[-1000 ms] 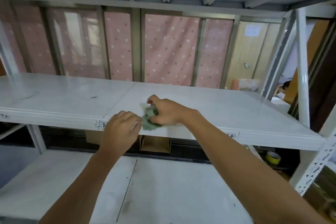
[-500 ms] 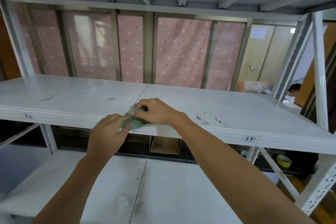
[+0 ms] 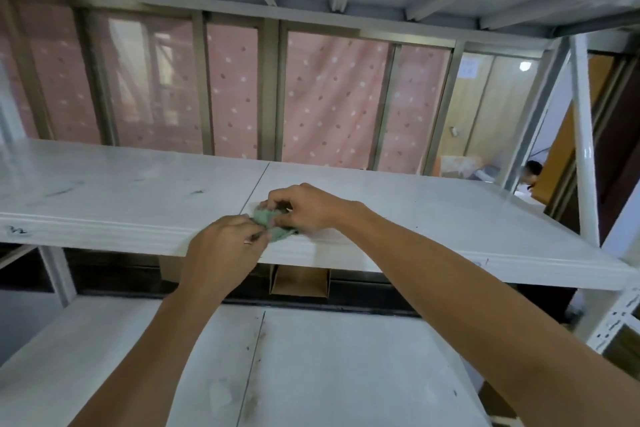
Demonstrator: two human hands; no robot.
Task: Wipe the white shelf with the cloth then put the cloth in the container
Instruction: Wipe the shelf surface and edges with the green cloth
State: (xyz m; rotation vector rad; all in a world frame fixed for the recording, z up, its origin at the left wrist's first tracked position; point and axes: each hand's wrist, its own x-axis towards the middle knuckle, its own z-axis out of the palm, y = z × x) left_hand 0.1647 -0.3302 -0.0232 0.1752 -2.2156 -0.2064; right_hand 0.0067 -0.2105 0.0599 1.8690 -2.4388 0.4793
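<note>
A small crumpled green cloth (image 3: 273, 222) lies at the front edge of the white shelf (image 3: 433, 218), near the seam between its two boards. My right hand (image 3: 308, 206) rests on the shelf and pinches the cloth from the right. My left hand (image 3: 225, 253) reaches up from below the front lip and grips the cloth's left side with its fingertips. Most of the cloth is hidden between the two hands. Dark smudges mark the shelf's left board.
A lower white shelf (image 3: 329, 367) spreads beneath my arms. An open brown cardboard box (image 3: 299, 282) stands behind it under the wiped shelf. A white upright post (image 3: 585, 156) rises at the right. Another shelf hangs overhead. A person sits far right in the background.
The view has shifted slightly. Both hands have stayed on the cloth at the shelf's front edge, working it between the fingers near the board seam.
</note>
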